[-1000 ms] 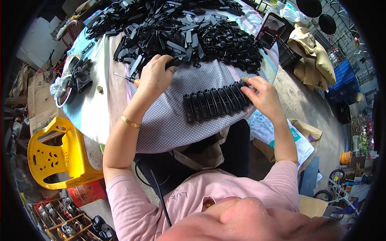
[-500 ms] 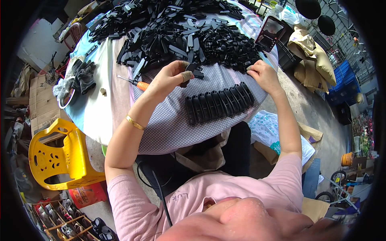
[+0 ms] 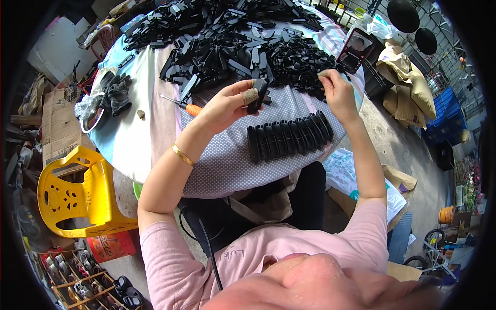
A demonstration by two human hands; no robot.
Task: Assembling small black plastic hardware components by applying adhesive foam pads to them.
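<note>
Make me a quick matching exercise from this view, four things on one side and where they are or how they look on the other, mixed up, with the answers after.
Things:
1. Left hand
2. Screwdriver
3. Row of black plastic parts
4. Plastic armchair

Places, colours, states:
A. Yellow, left of the table
B. Side by side on the near part of the dotted tablecloth
C. Gripping a black plastic piece
D. Orange-handled, lying on the cloth near the left wrist

Right pairs: 1-C, 2-D, 3-B, 4-A
</note>
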